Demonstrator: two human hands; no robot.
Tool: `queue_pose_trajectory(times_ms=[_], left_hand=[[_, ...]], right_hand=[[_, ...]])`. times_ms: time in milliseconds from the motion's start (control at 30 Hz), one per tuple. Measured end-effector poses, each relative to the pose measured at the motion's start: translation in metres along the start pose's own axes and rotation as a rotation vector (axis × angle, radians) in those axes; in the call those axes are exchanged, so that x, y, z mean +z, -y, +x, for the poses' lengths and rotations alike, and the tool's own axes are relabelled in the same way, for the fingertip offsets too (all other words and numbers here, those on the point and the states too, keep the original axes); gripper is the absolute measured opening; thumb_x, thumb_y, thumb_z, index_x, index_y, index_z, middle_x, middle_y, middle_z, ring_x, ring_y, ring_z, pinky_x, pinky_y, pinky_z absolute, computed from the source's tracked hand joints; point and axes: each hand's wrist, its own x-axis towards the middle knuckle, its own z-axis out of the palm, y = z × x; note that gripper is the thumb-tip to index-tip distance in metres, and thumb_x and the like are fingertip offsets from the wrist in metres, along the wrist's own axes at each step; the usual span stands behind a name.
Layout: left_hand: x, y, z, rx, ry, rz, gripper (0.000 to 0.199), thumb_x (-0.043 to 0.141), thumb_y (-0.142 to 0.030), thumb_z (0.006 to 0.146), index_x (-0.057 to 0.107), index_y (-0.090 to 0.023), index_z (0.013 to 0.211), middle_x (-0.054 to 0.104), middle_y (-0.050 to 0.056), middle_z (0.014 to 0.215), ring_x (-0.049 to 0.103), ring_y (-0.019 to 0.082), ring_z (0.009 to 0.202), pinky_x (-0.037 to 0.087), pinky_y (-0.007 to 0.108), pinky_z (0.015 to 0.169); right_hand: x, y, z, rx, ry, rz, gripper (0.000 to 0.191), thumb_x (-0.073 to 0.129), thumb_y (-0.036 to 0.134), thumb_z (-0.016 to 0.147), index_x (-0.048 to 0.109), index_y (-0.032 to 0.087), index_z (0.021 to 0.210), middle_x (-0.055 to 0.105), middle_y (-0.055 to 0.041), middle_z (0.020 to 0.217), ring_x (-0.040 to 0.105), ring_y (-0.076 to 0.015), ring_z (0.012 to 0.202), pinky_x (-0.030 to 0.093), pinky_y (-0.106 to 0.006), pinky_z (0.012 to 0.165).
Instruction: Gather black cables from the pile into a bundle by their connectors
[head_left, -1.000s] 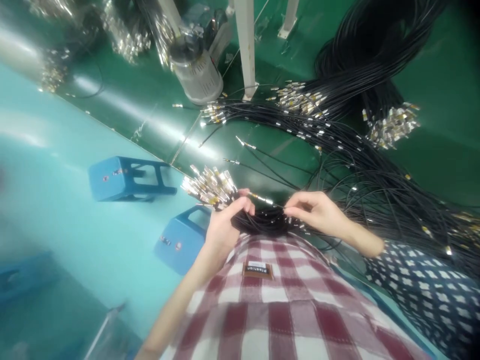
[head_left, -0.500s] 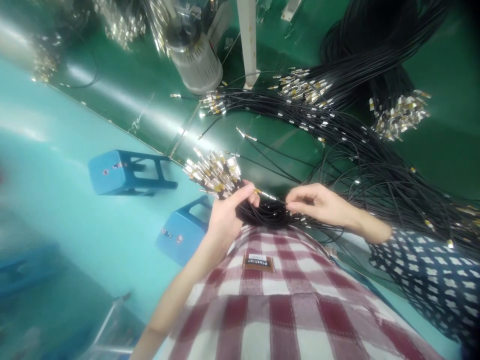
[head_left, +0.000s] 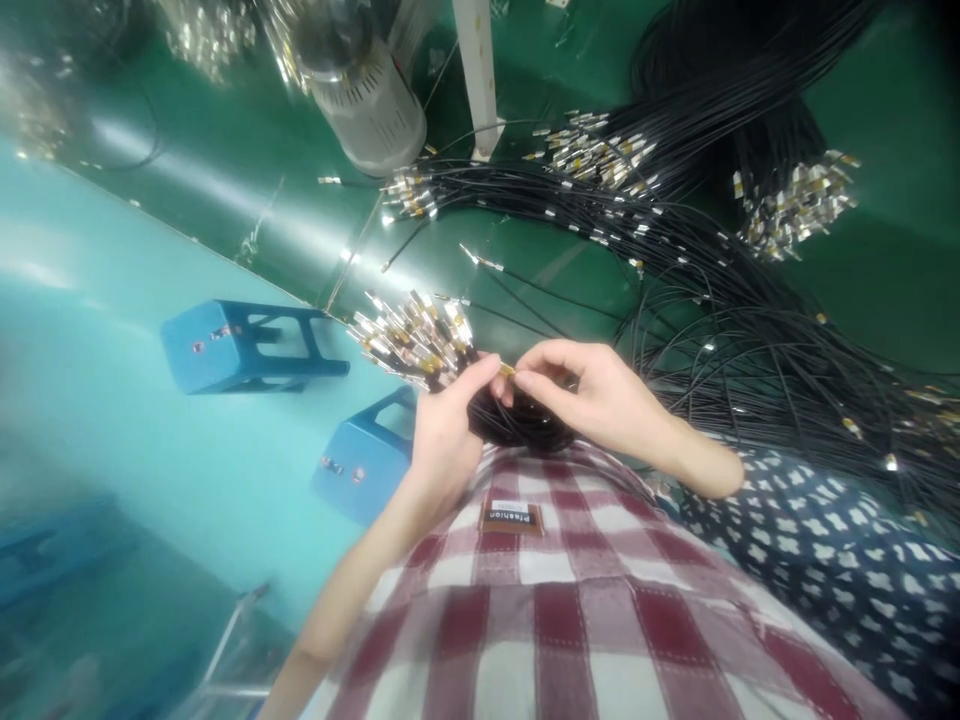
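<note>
A green desk (head_left: 900, 270) fills the upper part of the frame, with a wide spread of loose black cables (head_left: 757, 330) running from its centre to the right edge and a thick coil (head_left: 720, 90) at upper right. A checked apron (head_left: 555, 600) takes up the bottom centre; two blue stools, one at left (head_left: 202, 345) and one nearer centre (head_left: 352, 465), stand on the turquoise floor (head_left: 247, 480), and a grey machine (head_left: 367, 110) sits at upper left of centre. The cable bundle (head_left: 517, 420) lies just above the apron, its long axis roughly level across the frame, its metal ends (head_left: 409, 335) fanned toward upper left. The left hand (head_left: 450, 425) is curled around it just behind those ends; the right hand (head_left: 600, 390) comes in from the right, thumb and forefinger pinched on one slim connector (head_left: 508, 370). That connector, smallest of all, sits near frame centre between the two hands, its long axis sloping slightly down to the right. Its upper-left end points at the left thumb, seemingly touching it; its other end meets the right fingertips, so neither hand is clearly nearer.
</note>
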Motion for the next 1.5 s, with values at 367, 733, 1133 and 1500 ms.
queue_pose_trajectory(times_ms=[367, 733, 1133, 1500], left_hand=[[-0.001, -0.003, 0.001, -0.035, -0.031, 0.008, 0.023, 0.070, -0.023, 0.076, 0.060, -0.015, 0.056, 0.054, -0.001, 0.053, 0.054, 0.012, 0.054, 0.046, 0.027, 0.062], [-0.004, -0.005, 0.004, -0.066, 0.032, -0.056, 0.009, 0.070, -0.021, 0.076, 0.070, -0.014, 0.081, 0.054, -0.002, 0.055, 0.054, 0.011, 0.055, 0.047, 0.025, 0.061], [-0.002, -0.007, 0.000, -0.032, 0.159, -0.004, 0.008, 0.075, -0.018, 0.073, 0.070, -0.013, 0.070, 0.059, 0.000, 0.057, 0.059, 0.012, 0.058, 0.050, 0.026, 0.064], [-0.003, 0.000, -0.002, 0.027, 0.064, -0.019, 0.004, 0.072, -0.018, 0.075, 0.071, -0.014, 0.075, 0.056, -0.002, 0.053, 0.054, 0.010, 0.052, 0.048, 0.024, 0.059]], right_hand=[[-0.014, -0.010, -0.003, 0.021, 0.114, -0.117, 0.011, 0.061, 0.026, 0.087, 0.066, 0.017, 0.082, 0.069, 0.0001, 0.080, 0.061, -0.0127, 0.072, 0.044, -0.025, 0.068], [-0.012, -0.018, 0.005, 0.217, 0.133, 0.667, 0.019, 0.063, 0.031, 0.088, 0.064, 0.015, 0.076, 0.056, 0.0030, 0.061, 0.050, -0.0086, 0.057, 0.043, -0.023, 0.062], [-0.009, -0.020, 0.011, 0.303, 0.301, 0.828, 0.025, 0.065, 0.036, 0.086, 0.064, 0.014, 0.073, 0.054, 0.0039, 0.054, 0.044, -0.0067, 0.049, 0.035, -0.023, 0.053], [0.005, -0.007, 0.002, 0.213, 0.167, 0.663, 0.019, 0.065, 0.029, 0.085, 0.059, 0.015, 0.074, 0.064, -0.0009, 0.074, 0.047, -0.0057, 0.054, 0.041, -0.019, 0.052]])
